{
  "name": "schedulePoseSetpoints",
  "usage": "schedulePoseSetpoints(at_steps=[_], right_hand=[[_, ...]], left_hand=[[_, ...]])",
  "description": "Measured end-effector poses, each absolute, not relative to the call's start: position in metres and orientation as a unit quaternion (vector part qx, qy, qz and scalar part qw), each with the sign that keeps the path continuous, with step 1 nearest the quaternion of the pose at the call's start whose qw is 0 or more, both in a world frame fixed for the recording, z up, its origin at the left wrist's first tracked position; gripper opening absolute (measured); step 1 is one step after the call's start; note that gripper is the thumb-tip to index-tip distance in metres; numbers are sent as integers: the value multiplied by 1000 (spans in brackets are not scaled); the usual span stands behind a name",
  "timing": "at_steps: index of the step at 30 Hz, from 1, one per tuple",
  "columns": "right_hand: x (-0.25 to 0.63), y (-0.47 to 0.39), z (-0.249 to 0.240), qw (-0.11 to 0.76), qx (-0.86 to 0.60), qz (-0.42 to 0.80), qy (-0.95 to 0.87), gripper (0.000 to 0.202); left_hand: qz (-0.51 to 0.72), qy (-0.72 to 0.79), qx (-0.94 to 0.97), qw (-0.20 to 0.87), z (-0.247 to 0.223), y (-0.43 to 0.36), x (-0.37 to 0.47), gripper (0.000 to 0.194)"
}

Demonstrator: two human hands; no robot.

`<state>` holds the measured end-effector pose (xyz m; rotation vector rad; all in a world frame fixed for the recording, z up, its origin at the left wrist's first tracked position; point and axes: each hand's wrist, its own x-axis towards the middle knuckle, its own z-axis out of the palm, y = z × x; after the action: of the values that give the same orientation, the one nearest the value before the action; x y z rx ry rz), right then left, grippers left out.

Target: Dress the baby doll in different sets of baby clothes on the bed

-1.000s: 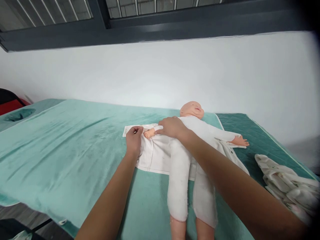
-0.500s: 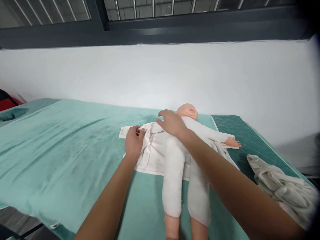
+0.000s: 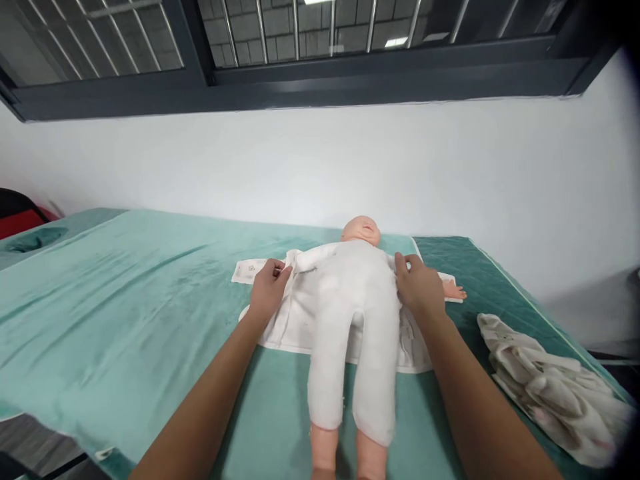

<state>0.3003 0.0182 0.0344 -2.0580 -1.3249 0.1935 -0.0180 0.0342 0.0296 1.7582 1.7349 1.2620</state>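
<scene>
A baby doll (image 3: 357, 293) with a white cloth body lies on its back, head toward the wall. Under it is spread a white garment (image 3: 295, 327), one sleeve stretched out at the left. My left hand (image 3: 271, 283) pinches the garment near the doll's arm at the left. On the other side, my right hand (image 3: 416, 283) is at the doll's arm at the right, fingers curled on white cloth by the shoulder. The doll's small hand (image 3: 454, 291) shows past the right sleeve's cuff.
A light green sheet (image 3: 125, 320) covers the bed, with a darker green mat (image 3: 450, 257) at the right. A crumpled whitish cloth (image 3: 555, 387) lies there. Behind are a white wall and a barred window. A red and black item (image 3: 20, 217) is at the far left.
My right hand has moved right, from above the garment beside the doll's head to the doll's arm at the right. My left hand stays at the garment's left part. The view has shifted slightly.
</scene>
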Motion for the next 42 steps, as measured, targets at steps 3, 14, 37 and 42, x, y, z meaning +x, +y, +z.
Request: schedulePoseSetpoints(at_steps=[3,14,37,42], right_hand=[[295,18,35,384,-747,130,-527,54],[281,23,26,568,-602,291,-479,63],[262,16,20,471,-519,396,-594,61],[262,18,19,470,-524,370,-607,59]], left_hand=[[453,600,623,217,37,34,-7,20],[488,546,630,259,74,67,48,20],[356,420,833,-46,90,-64,48,26],[418,552,701,170,51,-66,3,48]])
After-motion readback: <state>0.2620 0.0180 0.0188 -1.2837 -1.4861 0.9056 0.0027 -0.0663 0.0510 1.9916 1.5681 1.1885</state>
